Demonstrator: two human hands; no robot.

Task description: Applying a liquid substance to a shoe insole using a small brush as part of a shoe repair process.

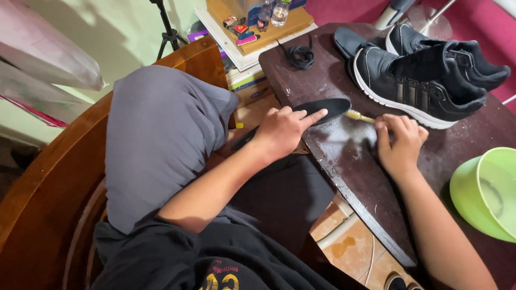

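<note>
- The black insole point(322, 109) lies flat at the near-left edge of the dark wooden table point(344, 166); its long axis runs from toe end up-right to heel end down-left, and the heel end pokes out past the table edge toward the person's knee.
- The left hand point(283, 130) presses down on its middle, fingers spread along that axis, forefinger pointing to the toe end.
- The right hand point(399, 140) is closed round a small brush point(359, 116), pale bristles touching the insole's toe end; this hand sits to the right, on the table side.
- Wet, soapy smears cover the table between the two hands.
- Just beyond the brush stands a black sneaker point(419, 86) with a white sole, its pair point(451, 51) behind it, so room past the toe end is tight.
- A green plastic basin point(473, 188) sits at the right, well apart from the insole.
- A coil of black laces point(301, 56) lies near the far-left corner.
- Open room: off the table edge, down-left.
</note>
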